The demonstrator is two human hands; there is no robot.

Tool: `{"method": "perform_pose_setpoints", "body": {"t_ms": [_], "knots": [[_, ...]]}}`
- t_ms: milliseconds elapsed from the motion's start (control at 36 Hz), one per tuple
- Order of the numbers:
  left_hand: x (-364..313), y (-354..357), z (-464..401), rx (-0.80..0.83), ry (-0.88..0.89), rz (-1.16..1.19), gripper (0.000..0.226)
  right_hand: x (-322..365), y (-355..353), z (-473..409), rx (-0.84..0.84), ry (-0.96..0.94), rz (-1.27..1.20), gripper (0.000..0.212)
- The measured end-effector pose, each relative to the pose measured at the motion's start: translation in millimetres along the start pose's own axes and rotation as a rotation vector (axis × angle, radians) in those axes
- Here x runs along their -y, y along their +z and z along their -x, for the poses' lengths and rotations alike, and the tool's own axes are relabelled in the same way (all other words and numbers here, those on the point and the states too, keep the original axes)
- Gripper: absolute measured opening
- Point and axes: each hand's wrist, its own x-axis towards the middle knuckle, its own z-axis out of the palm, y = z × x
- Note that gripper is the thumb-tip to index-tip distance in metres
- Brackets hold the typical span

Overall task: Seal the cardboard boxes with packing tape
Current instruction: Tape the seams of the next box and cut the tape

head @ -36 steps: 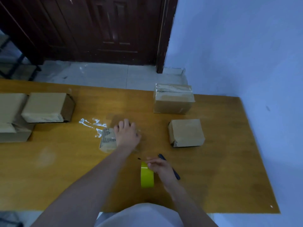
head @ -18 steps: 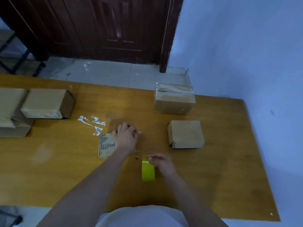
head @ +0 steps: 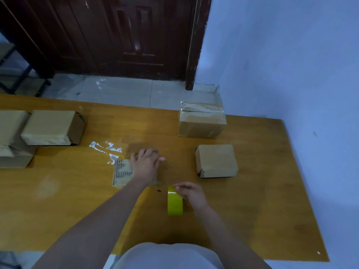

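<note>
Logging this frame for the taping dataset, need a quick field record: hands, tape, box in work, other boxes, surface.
left hand: rests on top of the small box, fingers fairly straight
right hand: grips the yellow tape roll, which stands on edge
tape strip: clear strip seems to run from roll toward small box; faint
other boxes: medium box at right, taped box behind it, stacked boxes far left
surface: wooden table, shiny tape scraps stuck near small box

Blue pen gone (behind right hand [head: 191,193]).
</note>
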Motion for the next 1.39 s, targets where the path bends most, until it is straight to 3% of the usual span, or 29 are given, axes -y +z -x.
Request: {"method": "perform_pose_setpoints", "body": {"t_ms": [56, 111, 222, 333, 500, 611, 694, 806, 917, 1028, 1111, 1167, 1278, 1389], "knots": [[2.9, -5.9, 6.2, -0.196, 0.008, 0.154, 0.038, 0.3, -0.9, -2.3, -0.007, -0.007, 0.017, 0.017], [0.1, -17.4, 14.9, -0.29, 0.081, 0.153, 0.034, 1.1, -2.6, -4.3, -0.011, -0.009, 0.025, 0.015], [14.8, -15.9, 38.6, -0.061, 0.249, 0.169, 0.034, 3.1, -3.9, -7.0, -0.01, -0.008, -0.018, 0.013], [26.3, -4.4, 59.8, 0.03, 0.31, -0.12, 0.043, 3.8, -1.0, -10.3, -0.041, -0.007, -0.057, 0.015], [8.2, 7.8, 55.4, -0.15, 0.213, -0.179, 0.033, 3.3, 0.5, -8.5, -0.056, 0.002, -0.079, 0.013], [-2.5, 11.9, 58.0, -0.164, 0.123, -0.114, 0.029, 1.2, -0.5, -6.7, -0.051, -0.003, -0.059, 0.012], [-5.3, 11.9, 58.3, -0.149, 0.062, -0.006, 0.04, 0.9, -1.0, -4.9, -0.045, 0.003, -0.055, 0.011], [5.0, 4.3, 51.8, -0.105, 0.128, 0.18, 0.042, 2.6, 1.2, -3.5, -0.049, -0.001, -0.068, 0.011], [26.8, -5.9, 51.6, -0.116, 0.183, 0.22, 0.039, 3.9, 4.0, -3.2, -0.043, -0.013, -0.077, 0.012], [37.9, -22.3, 53.2, -0.248, 0.19, 0.23, 0.026, 3.5, 5.4, -4.6, -0.038, -0.013, -0.073, 0.015], [32.4, -26.5, 53.1, -0.34, 0.059, 0.181, 0.025, 4.9, 4.6, -5.1, -0.032, -0.008, -0.055, 0.013], [20.9, -25.6, 49.5, -0.262, -0.068, 0.123, 0.037, 5.5, 4.2, -4.0, -0.04, -0.006, -0.047, 0.014], [0.1, -22.7, 34.6, 0.112, -0.216, -0.036, 0.096, 5.8, 1.7, 0.4, -0.035, -0.02, -0.023, 0.013], [8.9, -24.4, 26.5, 0.203, -0.157, -0.131, 0.091, 7.4, -4.3, 2.9, -0.033, -0.041, -0.022, 0.015]]}}
